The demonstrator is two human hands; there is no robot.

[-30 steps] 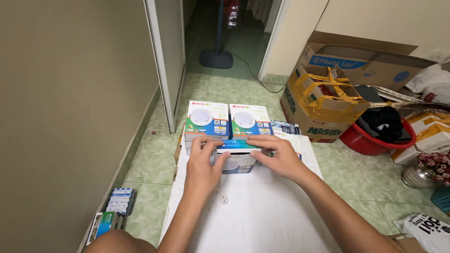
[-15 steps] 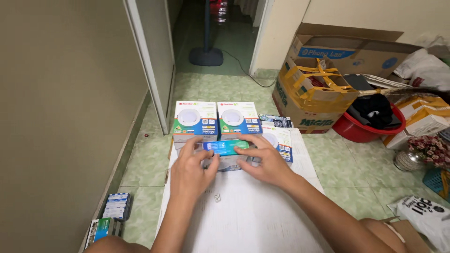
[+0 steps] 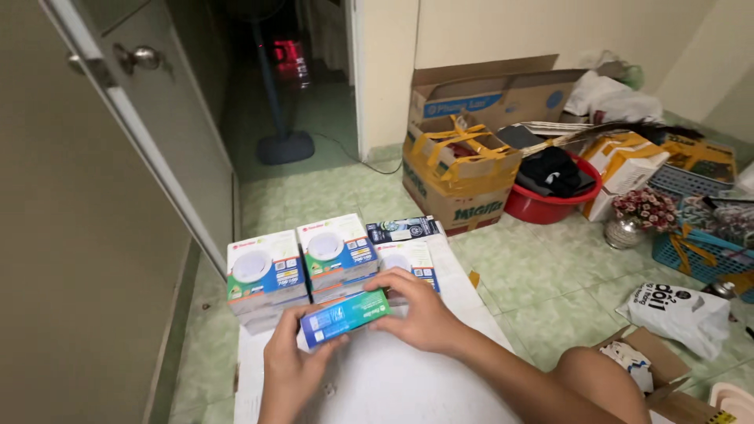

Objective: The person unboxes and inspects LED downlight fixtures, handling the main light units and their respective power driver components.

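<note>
Both my hands hold a small blue and green box (image 3: pixel 344 315) just above a white sheet (image 3: pixel 393 385) on the floor. My left hand (image 3: pixel 292 363) grips its near left end from below. My right hand (image 3: pixel 418 312) covers its right end. Right behind the box stand two white boxes picturing a round lamp, one on the left (image 3: pixel 263 271) and one to its right (image 3: pixel 334 250). A third similar box (image 3: pixel 410 259) lies behind my right hand, with a dark flat box (image 3: pixel 402 228) beyond it.
An open door (image 3: pixel 149 118) stands at left, with a fan base (image 3: pixel 284 146) on the green tiled floor behind. A strapped cardboard carton (image 3: pixel 455 177), a red basin (image 3: pixel 554 196), a flower vase (image 3: pixel 628 224), a blue basket (image 3: pixel 699 243) and a white bag (image 3: pixel 679 310) crowd the right side.
The view has shifted left and tilted up. Both hands have lifted the blue and green box slightly and turned it, so that its long face shows.
</note>
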